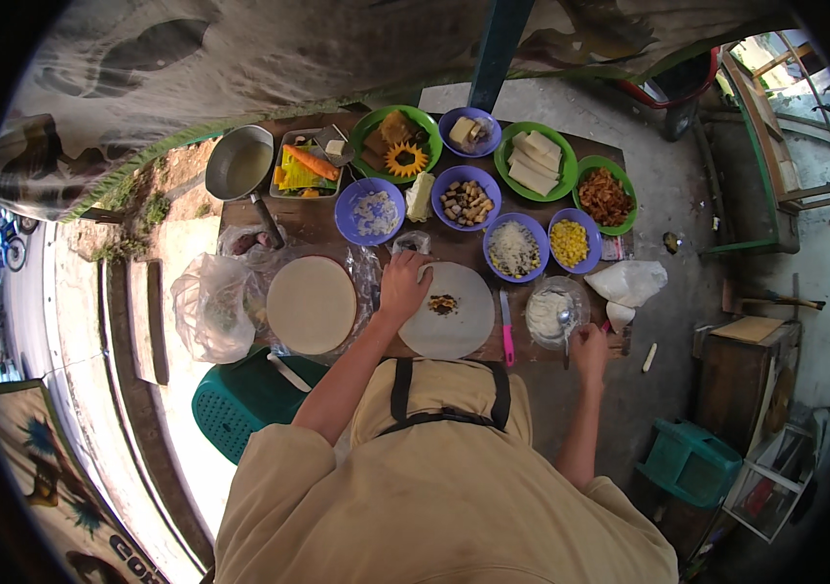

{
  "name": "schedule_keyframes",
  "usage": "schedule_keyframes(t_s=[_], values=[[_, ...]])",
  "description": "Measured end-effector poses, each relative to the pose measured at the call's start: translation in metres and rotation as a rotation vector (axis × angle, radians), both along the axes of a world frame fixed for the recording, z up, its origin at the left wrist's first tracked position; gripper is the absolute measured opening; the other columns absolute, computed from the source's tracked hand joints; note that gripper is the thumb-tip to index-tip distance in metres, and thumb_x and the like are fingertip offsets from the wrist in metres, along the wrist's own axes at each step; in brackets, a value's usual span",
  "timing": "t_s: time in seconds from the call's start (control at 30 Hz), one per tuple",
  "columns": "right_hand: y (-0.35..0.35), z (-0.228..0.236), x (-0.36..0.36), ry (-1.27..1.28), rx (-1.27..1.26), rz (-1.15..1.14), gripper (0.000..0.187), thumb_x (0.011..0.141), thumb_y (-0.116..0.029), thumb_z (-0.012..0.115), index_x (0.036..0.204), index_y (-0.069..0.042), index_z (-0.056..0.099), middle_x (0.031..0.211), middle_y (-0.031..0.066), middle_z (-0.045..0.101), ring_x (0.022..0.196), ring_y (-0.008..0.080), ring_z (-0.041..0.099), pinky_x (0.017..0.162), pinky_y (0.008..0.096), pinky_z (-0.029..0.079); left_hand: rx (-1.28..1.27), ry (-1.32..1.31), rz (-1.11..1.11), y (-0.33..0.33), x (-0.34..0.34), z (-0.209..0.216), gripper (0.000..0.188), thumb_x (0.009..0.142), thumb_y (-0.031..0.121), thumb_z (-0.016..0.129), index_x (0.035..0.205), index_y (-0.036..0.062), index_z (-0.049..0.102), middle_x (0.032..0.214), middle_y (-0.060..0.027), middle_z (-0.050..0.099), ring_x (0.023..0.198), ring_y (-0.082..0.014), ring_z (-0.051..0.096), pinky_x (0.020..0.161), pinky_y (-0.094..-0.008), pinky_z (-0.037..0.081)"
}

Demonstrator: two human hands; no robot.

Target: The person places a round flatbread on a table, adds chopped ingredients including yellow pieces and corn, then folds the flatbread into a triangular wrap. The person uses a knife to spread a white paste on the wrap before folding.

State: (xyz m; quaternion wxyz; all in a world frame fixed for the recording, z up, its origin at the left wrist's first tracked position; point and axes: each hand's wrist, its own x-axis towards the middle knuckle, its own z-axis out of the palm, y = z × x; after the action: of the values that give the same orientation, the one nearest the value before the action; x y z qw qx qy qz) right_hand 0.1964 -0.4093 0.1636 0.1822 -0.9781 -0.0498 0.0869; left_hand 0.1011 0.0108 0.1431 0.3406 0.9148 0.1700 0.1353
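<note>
My left hand (403,285) rests at the upper left edge of a pale round wrapper (473,321), thumb apart from the fingers, with nothing visible in it. A small pile of brown and yellow filling (443,305) lies on the wrapper's middle. On the right, my right hand (588,350) is closed at the handle of a spoon (565,316), whose head sits in a clear bowl of white paste (543,313). Between wrapper and bowl lies a knife with a pink handle (507,331). Left of my left forearm is a stack of round wrappers (312,305).
Purple bowls hold yellow corn (569,243), grated white shreds (514,245) and browned pieces (466,201). Green plates (413,118) stand behind them. A saucepan (239,161) is at the far left, plastic bags (212,307) nearer. A green stool (239,409) adjoins the table's left front.
</note>
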Motion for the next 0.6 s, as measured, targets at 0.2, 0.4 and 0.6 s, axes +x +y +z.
schedule_keyframes(t_s=[0.2, 0.4, 0.6], values=[[0.058, 0.028, -0.004, -0.012, 0.406, -0.116, 0.018, 0.094, -0.014, 0.071, 0.101, 0.003, 0.07, 0.089, 0.019, 0.071, 0.083, 0.032, 0.072, 0.075, 0.0403, 0.056, -0.246, -0.003, 0.17, 0.006, -0.011, -0.003, 0.017, 0.09, 0.012, 0.075, 0.105, 0.0041, 0.074, 0.103, -0.0119, 0.071, 0.091, -0.0291, 0.071, 0.081, -0.0423, 0.056], [0.116, 0.001, -0.05, 0.363, 0.025, 0.249, 0.025, 0.093, -0.016, 0.074, 0.108, 0.002, 0.065, 0.099, 0.0191, 0.072, 0.091, 0.0352, 0.075, 0.077, 0.0466, 0.06, -0.322, 0.043, 0.227, 0.008, -0.049, -0.013, 0.015, 0.091, 0.013, 0.074, 0.102, 0.0022, 0.075, 0.091, -0.011, 0.072, 0.076, -0.0233, 0.072, 0.072, -0.0375, 0.057], [0.126, -0.045, -0.083, 0.131, -0.126, 0.213, 0.039, 0.088, -0.016, 0.075, 0.119, -0.003, 0.055, 0.11, 0.0243, 0.065, 0.097, 0.0447, 0.071, 0.079, 0.055, 0.059, -0.373, 0.053, 0.241, 0.015, -0.064, -0.016, 0.017, 0.092, 0.014, 0.074, 0.103, 0.001, 0.075, 0.089, -0.0115, 0.074, 0.077, -0.0219, 0.072, 0.072, -0.0371, 0.058]])
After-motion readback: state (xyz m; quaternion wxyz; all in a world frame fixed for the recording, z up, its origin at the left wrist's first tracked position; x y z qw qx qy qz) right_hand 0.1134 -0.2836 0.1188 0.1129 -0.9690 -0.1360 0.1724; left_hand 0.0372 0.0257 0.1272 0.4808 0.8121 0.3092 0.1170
